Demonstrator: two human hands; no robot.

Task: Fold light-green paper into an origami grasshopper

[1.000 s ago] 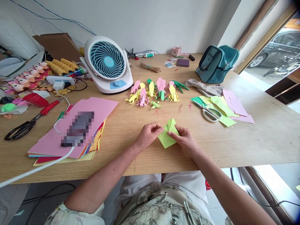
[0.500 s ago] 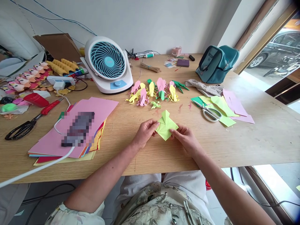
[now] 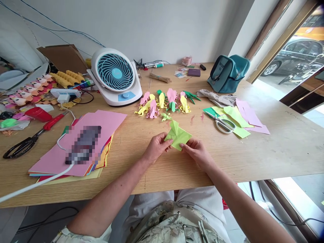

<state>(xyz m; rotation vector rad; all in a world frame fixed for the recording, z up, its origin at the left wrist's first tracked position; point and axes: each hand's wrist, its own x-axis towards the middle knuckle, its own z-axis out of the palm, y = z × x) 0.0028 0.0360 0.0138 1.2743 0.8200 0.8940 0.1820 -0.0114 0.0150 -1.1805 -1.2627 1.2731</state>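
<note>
A folded light-green paper (image 3: 178, 135) is held between my two hands above the table's front half, with a raised narrow flap at its top. My left hand (image 3: 159, 145) pinches its left edge, thumb on top. At the lower right edge, my right hand (image 3: 194, 150) grips it with the thumb on the front; the other fingers are partly hidden behind. Just beyond the paper lies a small green folded paper piece (image 3: 166, 116). Behind that stand several folded paper flowers in pink, yellow and green, such as a pink one (image 3: 152, 109).
White-handled scissors (image 3: 224, 125) lie by green and pink paper sheets (image 3: 249, 113) on the right. A stack of coloured paper (image 3: 108, 121), with a blurred-out device on it, is at left. Behind stand a fan (image 3: 116, 74) and a teal bag (image 3: 227, 74). Red-handled shears (image 3: 35, 136) lie far left.
The green paper has turned and tilted slightly in my hands, and my right thumb has shifted inward along its lower edge. The camera view has shifted slightly.
</note>
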